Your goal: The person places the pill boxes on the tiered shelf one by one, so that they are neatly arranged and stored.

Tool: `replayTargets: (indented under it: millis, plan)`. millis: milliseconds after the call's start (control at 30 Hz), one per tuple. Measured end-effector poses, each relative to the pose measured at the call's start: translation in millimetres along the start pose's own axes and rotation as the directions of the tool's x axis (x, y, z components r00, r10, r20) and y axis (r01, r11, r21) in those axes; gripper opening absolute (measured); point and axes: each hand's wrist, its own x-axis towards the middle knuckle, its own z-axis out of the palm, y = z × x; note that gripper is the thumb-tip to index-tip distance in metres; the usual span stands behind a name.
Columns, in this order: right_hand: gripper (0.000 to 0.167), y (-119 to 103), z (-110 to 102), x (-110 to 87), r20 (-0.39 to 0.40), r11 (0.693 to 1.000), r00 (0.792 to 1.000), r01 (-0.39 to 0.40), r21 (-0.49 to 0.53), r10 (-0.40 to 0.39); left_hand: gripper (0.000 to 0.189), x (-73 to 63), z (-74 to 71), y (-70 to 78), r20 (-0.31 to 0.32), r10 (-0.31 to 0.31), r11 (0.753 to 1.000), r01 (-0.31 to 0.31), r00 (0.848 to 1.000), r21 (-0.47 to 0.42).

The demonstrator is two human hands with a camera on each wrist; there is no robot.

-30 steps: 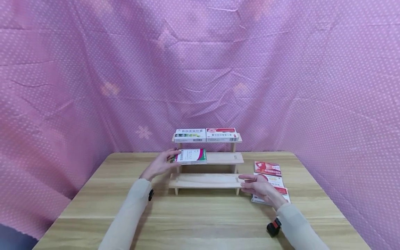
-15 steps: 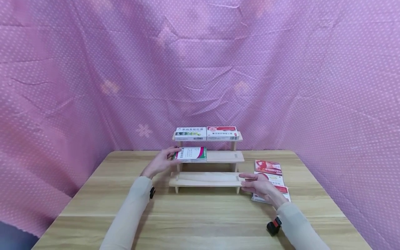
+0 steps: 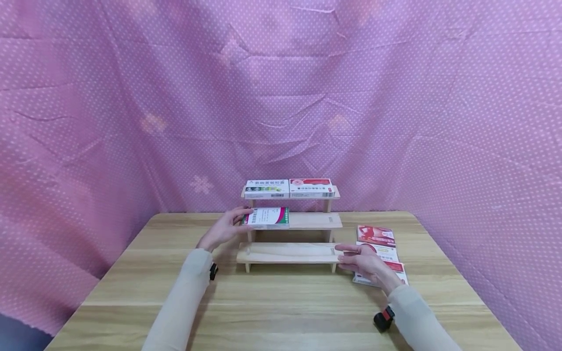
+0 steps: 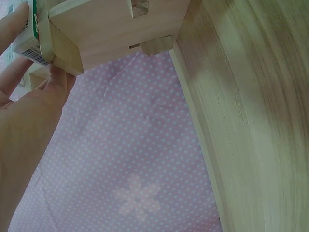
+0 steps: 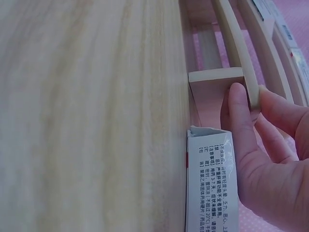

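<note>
A three-tier wooden display stand (image 3: 287,252) stands on the table. On its middle tier, at the left end, lies a white medicine box (image 3: 266,217) with green and magenta markings. My left hand (image 3: 221,228) holds this box at its left end, and in the left wrist view fingers (image 4: 57,79) also touch the shelf end beside it. With thumb and fingers, my right hand (image 3: 364,263) pinches the right end of the lowest tier. The right wrist view shows a finger (image 5: 237,99) against the underside of that shelf.
Two medicine boxes lie on the top tier, one white and green (image 3: 267,189), one red and white (image 3: 311,188). Several more boxes (image 3: 376,236) lie at the right, partly behind my right hand. A pink dotted curtain (image 3: 281,97) hangs behind the wooden table (image 3: 272,312).
</note>
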Motion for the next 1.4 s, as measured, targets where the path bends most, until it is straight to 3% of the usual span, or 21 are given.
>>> replayTargets:
  millis: [467,1067,1267,1400]
  plan:
    - [0.047,-2.7,0.2,-3.9,-0.004,1.000,1.000,-0.001,-0.021,0.001,0.066,-0.4,3.3,-3.2,-0.011,0.011,1.000,-0.011,1.000,0.029]
    - [0.049,-2.7,-2.1,-2.2,0.009,1.000,1.000,0.013,-0.026,-0.012,0.067,-1.9,4.7,-3.3,-0.005,0.036,0.999,-0.036,0.999,0.003]
    - [0.051,-3.5,-6.7,-1.8,0.039,0.997,0.998,0.044,-0.067,-0.041,0.080,-4.0,3.7,-5.5,-0.018,0.045,0.996,-0.046,0.999,-0.076]
    - [0.056,-7.0,-19.3,-7.1,0.058,0.991,0.997,0.063,-0.117,-0.057,0.082,-8.2,4.2,-5.9,-0.074,0.027,0.993,-0.036,0.997,-0.116]
